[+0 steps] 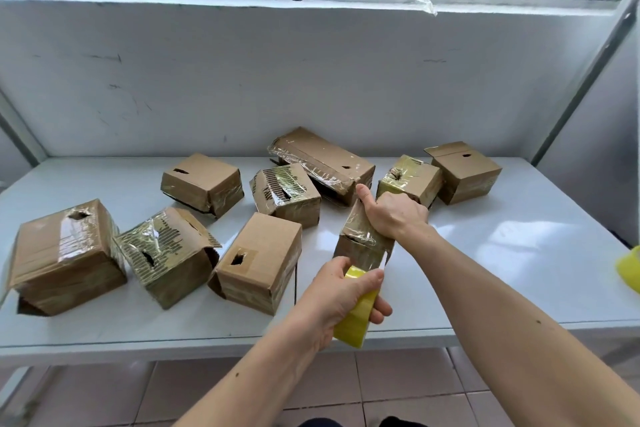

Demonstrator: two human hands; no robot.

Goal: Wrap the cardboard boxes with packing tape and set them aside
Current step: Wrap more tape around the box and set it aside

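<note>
Gripping the tape roll, left hand pulls; right hand clasps the box.
Wrapping underway (strip taut); next, probably carry tape round.

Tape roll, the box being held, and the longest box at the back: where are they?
Tape roll (356,319), head view: yellow side below the fingers.
Held box (358,241), head view: taped front face.
Longest box (323,159), head view: top face.

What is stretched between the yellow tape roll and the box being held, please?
A strip of clear tape runs from the roll to the box, in the head view.
</note>
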